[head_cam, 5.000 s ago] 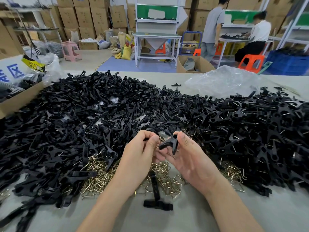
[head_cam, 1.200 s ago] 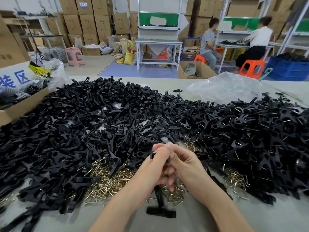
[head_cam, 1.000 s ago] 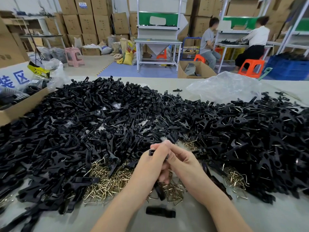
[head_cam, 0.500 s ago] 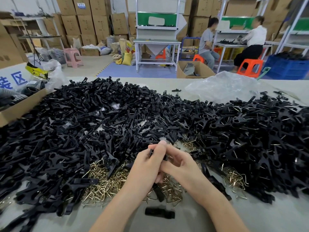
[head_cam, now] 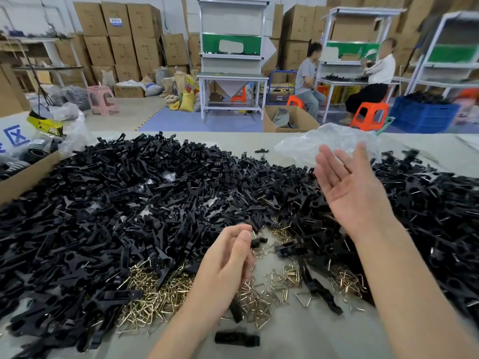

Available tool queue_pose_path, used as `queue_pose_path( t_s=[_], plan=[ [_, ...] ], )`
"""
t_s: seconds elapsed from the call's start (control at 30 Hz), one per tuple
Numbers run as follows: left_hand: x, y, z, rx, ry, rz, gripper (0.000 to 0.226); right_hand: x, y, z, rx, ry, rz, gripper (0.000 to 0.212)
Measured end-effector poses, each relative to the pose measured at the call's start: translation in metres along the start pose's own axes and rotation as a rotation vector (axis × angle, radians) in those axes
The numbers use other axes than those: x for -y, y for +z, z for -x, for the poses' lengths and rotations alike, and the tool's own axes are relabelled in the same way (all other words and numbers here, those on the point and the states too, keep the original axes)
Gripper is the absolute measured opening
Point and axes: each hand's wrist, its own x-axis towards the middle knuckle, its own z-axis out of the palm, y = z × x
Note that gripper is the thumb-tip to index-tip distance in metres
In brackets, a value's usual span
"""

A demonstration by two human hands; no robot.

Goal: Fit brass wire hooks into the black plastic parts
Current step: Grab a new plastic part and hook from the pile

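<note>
A wide heap of black plastic parts (head_cam: 145, 203) covers the table from left to right. Loose brass wire hooks (head_cam: 155, 294) lie in a pile at the near edge of the heap, under and beside my wrists. My right hand (head_cam: 347, 187) is raised above the right side of the heap, palm up, fingers spread, holding nothing. My left hand (head_cam: 228, 265) hovers low over the brass hooks with fingers loosely curled and nothing visible in it. A blurred black part (head_cam: 410, 154) shows above the far right of the heap.
A crumpled clear plastic bag (head_cam: 305, 146) lies behind the heap. A cardboard box (head_cam: 28, 172) stands at the left edge. One black part (head_cam: 237, 339) lies alone on the bare grey table (head_cam: 298, 338) near me. Two people sit at benches in the background.
Both hands were pressed together on a black part half a second ago. Now they have separated: my right hand has swung up and right with an open palm, and my left hand has dropped slightly.
</note>
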Motion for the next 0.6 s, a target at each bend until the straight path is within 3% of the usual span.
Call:
queue_pose_path(
  t_s=[0.1,0.2,0.27,0.4,0.6],
  plan=[
    [0.005,-0.002,-0.001,-0.155,0.115,-0.563,0.027,-0.028,0.001,0.016,0.106,0.086,0.242,0.028],
    [0.011,-0.010,-0.005,-0.343,0.225,-1.024,0.032,-0.077,-0.008,0.044,0.119,0.081,0.529,0.022],
    [0.014,-0.018,-0.010,-0.425,0.174,-1.152,0.037,-0.103,-0.015,0.058,0.132,0.043,0.663,0.025],
    [0.022,-0.031,-0.013,-0.353,-0.029,-1.342,0.044,-0.128,-0.024,0.068,0.280,-0.055,0.995,0.030],
    [0.025,-0.032,-0.017,-0.411,0.091,-1.316,0.019,-0.130,-0.027,0.070,0.324,-0.068,1.087,0.031]
  ],
)
